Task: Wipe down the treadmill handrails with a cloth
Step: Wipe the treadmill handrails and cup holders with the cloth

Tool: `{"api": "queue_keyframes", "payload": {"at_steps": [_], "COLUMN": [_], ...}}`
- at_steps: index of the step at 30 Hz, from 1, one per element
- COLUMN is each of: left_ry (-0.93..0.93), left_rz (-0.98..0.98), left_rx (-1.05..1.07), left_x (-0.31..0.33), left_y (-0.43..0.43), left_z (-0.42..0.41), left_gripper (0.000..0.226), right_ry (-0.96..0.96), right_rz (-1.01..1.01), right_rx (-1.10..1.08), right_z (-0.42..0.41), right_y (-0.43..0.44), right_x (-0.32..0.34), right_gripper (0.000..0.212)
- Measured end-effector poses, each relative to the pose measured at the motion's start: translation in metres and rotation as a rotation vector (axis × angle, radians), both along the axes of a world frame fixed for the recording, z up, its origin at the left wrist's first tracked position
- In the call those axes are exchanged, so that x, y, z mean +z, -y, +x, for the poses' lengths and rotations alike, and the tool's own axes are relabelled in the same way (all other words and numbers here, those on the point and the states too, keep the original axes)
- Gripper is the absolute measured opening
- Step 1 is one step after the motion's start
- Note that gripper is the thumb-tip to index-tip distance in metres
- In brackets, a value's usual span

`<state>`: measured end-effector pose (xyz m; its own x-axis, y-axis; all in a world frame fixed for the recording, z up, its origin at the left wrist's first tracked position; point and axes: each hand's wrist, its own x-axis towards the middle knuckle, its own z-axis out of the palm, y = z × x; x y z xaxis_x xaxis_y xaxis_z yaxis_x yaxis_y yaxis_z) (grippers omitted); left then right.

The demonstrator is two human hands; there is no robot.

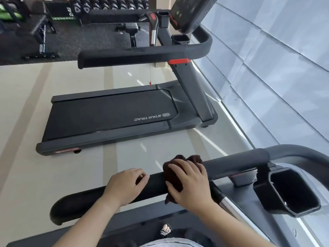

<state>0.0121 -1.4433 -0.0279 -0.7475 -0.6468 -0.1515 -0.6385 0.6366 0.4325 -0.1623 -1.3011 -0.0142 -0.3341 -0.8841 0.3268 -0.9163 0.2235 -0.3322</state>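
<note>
The person's forearms reach up from the bottom edge toward the near handrail (231, 164). The right hand (190, 182) lies palm-down over a dark brown cloth (173, 177) bunched across the top of the rail, its grip pressing the cloth against the bar. The left hand (124, 184) rests just beside it, fingers curled loosely over the bare rail, holding nothing else. The cloth is wadded, so a stroke would likely skip the underside, and a loose corner hanging below the bar could slip free if the pressure eases. The next treadmill (110, 113) stands well apart.
</note>
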Motion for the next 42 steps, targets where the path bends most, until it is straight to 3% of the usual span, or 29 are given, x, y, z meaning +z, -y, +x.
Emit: {"api": "queue_keyframes", "payload": {"at_steps": [4, 7, 12, 19, 26, 33, 37, 42], "left_ry": [-0.036, -0.096, -0.117, -0.048, -0.175, -0.178, -0.198, -0.246], "left_rz": [0.035, 0.017, 0.010, 0.070, 0.213, 0.243, 0.224, 0.182], "left_rx": [-0.032, -0.040, -0.038, -0.003, -0.034, -0.092, -0.105, -0.101], "left_x": [0.001, 0.001, 0.003, -0.001, -0.010, -0.012, -0.014, -0.015], "left_y": [0.001, 0.005, 0.020, 0.051, 0.056, 0.062, 0.064, 0.063], "left_z": [0.007, 0.022, 0.073, 0.154, 0.173, 0.175, 0.176, 0.178], "left_gripper": [0.036, 0.031, 0.026, 0.029, 0.032, 0.033, 0.035, 0.032], "right_ry": [0.040, 0.058, 0.052, 0.059, 0.104, 0.105, 0.071, 0.133], "right_rz": [0.016, 0.045, 0.127, 0.031, -0.016, -0.064, -0.081, -0.090], "right_rx": [-0.172, -0.297, -0.235, -0.163, -0.487, -0.376, -0.348, -0.579], "right_z": [-0.018, -0.011, 0.055, 0.153, 0.160, 0.227, 0.205, 0.163], "right_y": [-0.005, 0.002, 0.034, 0.066, 0.079, 0.089, 0.086, 0.085], "right_x": [0.001, 0.004, 0.012, 0.007, 0.010, -0.002, 0.001, 0.007], "right_gripper": [0.053, 0.048, 0.040, 0.034, 0.025, 0.030, 0.027, 0.026]}}
